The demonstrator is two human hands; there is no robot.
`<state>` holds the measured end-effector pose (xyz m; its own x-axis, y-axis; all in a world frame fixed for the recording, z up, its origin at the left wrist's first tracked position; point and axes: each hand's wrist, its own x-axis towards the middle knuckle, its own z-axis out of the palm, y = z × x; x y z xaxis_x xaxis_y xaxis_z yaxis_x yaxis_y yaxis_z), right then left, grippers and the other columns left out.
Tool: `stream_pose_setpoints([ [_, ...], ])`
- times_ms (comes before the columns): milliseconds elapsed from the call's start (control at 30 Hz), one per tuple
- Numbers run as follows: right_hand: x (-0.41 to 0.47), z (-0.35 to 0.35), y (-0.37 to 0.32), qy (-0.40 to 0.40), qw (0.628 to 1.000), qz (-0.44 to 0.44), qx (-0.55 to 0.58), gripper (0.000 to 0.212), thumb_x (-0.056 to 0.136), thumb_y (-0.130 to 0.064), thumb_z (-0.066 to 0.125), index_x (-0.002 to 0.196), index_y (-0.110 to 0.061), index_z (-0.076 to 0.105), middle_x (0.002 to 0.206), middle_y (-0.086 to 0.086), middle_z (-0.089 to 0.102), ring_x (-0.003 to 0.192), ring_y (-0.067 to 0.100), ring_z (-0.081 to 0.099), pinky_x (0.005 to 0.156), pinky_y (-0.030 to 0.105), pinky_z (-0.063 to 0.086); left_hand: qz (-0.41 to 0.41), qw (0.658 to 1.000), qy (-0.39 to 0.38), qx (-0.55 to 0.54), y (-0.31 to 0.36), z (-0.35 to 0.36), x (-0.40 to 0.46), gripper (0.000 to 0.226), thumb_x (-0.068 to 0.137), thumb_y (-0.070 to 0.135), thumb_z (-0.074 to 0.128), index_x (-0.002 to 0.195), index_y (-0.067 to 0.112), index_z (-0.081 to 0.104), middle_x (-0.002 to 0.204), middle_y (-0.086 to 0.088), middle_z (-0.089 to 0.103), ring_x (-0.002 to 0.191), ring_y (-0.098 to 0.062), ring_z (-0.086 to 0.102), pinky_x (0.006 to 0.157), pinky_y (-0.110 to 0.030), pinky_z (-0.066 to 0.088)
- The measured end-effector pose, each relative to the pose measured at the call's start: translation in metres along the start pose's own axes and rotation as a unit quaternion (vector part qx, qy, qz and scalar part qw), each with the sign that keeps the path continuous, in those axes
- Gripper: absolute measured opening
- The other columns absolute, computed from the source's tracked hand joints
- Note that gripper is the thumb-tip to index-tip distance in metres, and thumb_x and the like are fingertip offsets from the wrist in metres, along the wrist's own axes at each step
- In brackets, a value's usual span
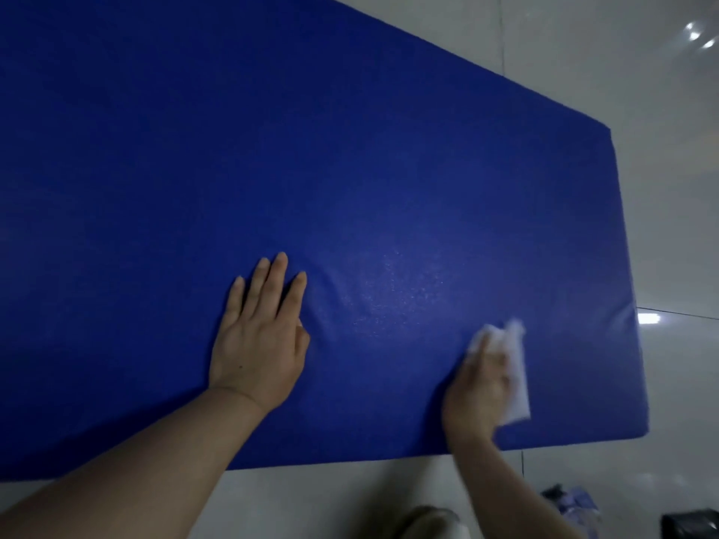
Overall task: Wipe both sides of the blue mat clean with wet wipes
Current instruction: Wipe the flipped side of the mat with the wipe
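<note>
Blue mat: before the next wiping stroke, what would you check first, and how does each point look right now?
1. Left hand bracing the blue mat: ok, flat with fingers straight, surface dimpled beside it.
2. Wet wipe in the right hand: ok, held against the mat, though blurred.
3. Mat lying flat on the tiled floor: ok as far as visible; its left end runs out of view.
4. Room ahead of the wipe: ok, the mat's right edge is close, so turn back soon.
5. Damp sheen between the hands: ok, that patch looks wiped.
6. Underside wiped: cannot tell.
</note>
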<state>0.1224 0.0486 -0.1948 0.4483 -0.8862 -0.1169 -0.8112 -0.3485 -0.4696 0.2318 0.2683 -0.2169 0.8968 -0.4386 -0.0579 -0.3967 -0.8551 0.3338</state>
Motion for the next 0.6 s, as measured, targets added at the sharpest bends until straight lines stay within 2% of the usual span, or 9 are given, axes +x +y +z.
stream_pose_setpoints([
  [67, -0.038, 0.025, -0.012, 0.018, 0.978, -0.202, -0.051, 0.043, 0.100, -0.008, 0.035, 0.142, -0.014, 0.041, 0.141, 0.011, 0.049, 0.128, 0.027, 0.048, 0.110, 0.044, 0.033, -0.001, 1.000, -0.010, 0.007, 0.000, -0.001, 0.000, 0.057, 0.087, 0.021, 0.047, 0.141, 0.006, 0.044, 0.154, -0.017, 0.029, 0.142, -0.029, 0.022, 0.116, -0.043, 0.008],
  [133, -0.070, 0.039, -0.033, -0.067, 0.916, -0.373, -0.133, 0.052, 0.095, -0.012, 0.026, 0.147, -0.018, 0.029, 0.151, 0.005, 0.034, 0.140, 0.022, 0.029, 0.114, 0.042, 0.021, -0.002, 1.000, -0.011, 0.013, -0.001, -0.002, 0.000, 0.054, 0.090, 0.023, 0.042, 0.141, 0.006, 0.045, 0.154, -0.017, 0.029, 0.142, -0.029, 0.023, 0.115, -0.043, 0.010],
  [167, -0.063, 0.040, -0.029, -0.101, 0.896, -0.410, -0.141, 0.055, 0.094, -0.013, 0.024, 0.149, -0.019, 0.025, 0.154, 0.003, 0.025, 0.143, 0.019, 0.019, 0.117, 0.040, 0.017, -0.002, 1.000, -0.013, 0.017, -0.002, -0.002, 0.001, 0.054, 0.091, 0.026, 0.036, 0.141, 0.006, 0.044, 0.154, -0.017, 0.029, 0.142, -0.029, 0.023, 0.116, -0.043, 0.010],
  [267, -0.005, 0.026, -0.009, -0.050, 0.915, -0.354, -0.187, 0.051, 0.099, -0.013, 0.014, 0.149, -0.007, 0.025, 0.159, 0.007, 0.009, 0.147, 0.021, 0.009, 0.118, 0.042, 0.019, 0.000, 1.000, -0.016, 0.023, -0.002, -0.002, 0.001, 0.058, 0.090, 0.029, 0.026, 0.140, 0.007, 0.045, 0.154, -0.016, 0.031, 0.142, -0.029, 0.023, 0.115, -0.043, 0.010],
  [333, 0.027, 0.014, -0.003, -0.023, 0.963, -0.194, -0.186, 0.052, 0.099, -0.017, 0.014, 0.151, -0.008, 0.017, 0.159, 0.000, -0.008, 0.147, 0.021, 0.003, 0.117, 0.042, 0.020, 0.000, 1.000, -0.010, 0.026, -0.002, -0.001, 0.001, 0.059, 0.090, 0.029, 0.026, 0.140, 0.006, 0.045, 0.153, -0.017, 0.031, 0.141, -0.029, 0.024, 0.114, -0.044, 0.011],
  [400, 0.022, 0.023, -0.018, 0.017, 0.986, -0.109, -0.123, 0.055, 0.098, -0.015, 0.021, 0.151, -0.006, 0.008, 0.158, 0.010, -0.012, 0.147, 0.028, -0.003, 0.118, 0.042, 0.015, 0.000, 1.000, -0.007, 0.029, -0.001, -0.001, 0.001, 0.059, 0.090, 0.029, 0.025, 0.140, 0.005, 0.045, 0.153, -0.018, 0.031, 0.141, -0.030, 0.024, 0.115, -0.043, 0.009],
  [467, -0.017, 0.041, -0.044, -0.052, 0.965, -0.202, -0.157, 0.056, 0.096, -0.013, 0.017, 0.150, -0.004, 0.009, 0.157, 0.020, 0.005, 0.146, 0.034, 0.005, 0.118, 0.045, 0.017, 0.001, 1.000, -0.009, 0.029, -0.001, -0.001, 0.000, 0.060, 0.089, 0.030, 0.025, 0.140, 0.004, 0.045, 0.153, -0.018, 0.030, 0.141, -0.031, 0.024, 0.116, -0.041, 0.004],
  [533, -0.051, 0.064, -0.054, -0.108, 0.923, -0.347, -0.129, 0.053, 0.096, -0.020, 0.023, 0.148, -0.010, 0.025, 0.154, 0.012, 0.029, 0.143, 0.027, 0.023, 0.115, 0.045, 0.024, 0.003, 1.000, -0.011, 0.026, 0.000, -0.002, 0.001, 0.061, 0.089, 0.030, 0.026, 0.139, 0.004, 0.046, 0.153, -0.019, 0.031, 0.141, -0.031, 0.024, 0.116, -0.040, 0.003],
  [600, -0.048, 0.064, -0.063, -0.113, 0.902, -0.395, -0.131, 0.052, 0.095, -0.021, 0.027, 0.147, -0.013, 0.030, 0.153, 0.006, 0.032, 0.142, 0.021, 0.026, 0.116, 0.042, 0.025, 0.004, 1.000, -0.012, 0.020, 0.000, -0.002, 0.001, 0.060, 0.089, 0.030, 0.026, 0.139, 0.004, 0.046, 0.153, -0.019, 0.031, 0.141, -0.031, 0.024, 0.116, -0.041, 0.005],
])
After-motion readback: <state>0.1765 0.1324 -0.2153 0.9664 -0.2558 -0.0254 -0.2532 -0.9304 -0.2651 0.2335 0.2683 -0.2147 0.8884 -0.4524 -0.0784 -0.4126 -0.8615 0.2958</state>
